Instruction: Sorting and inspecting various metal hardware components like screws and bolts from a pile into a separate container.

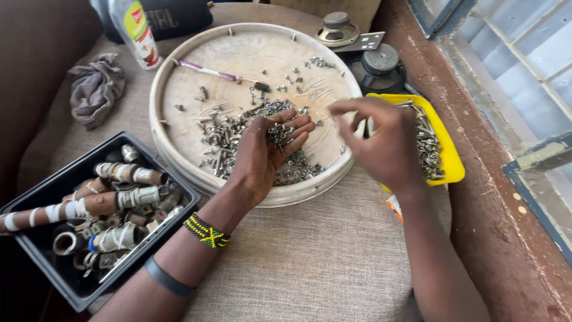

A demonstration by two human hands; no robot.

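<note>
To my left I see a black bin [36, 253] full of old pipe fittings [113, 206], many wrapped with white tape, and behind it a grey rag [95, 86] lies crumpled on the cloth. At the far edge stand a plastic bottle [136, 33] and two round parts [357, 48], probably small speakers.

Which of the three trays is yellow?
The small rectangular tray under the right hand. The round tray is cream, and the pipe tray is black.
</note>
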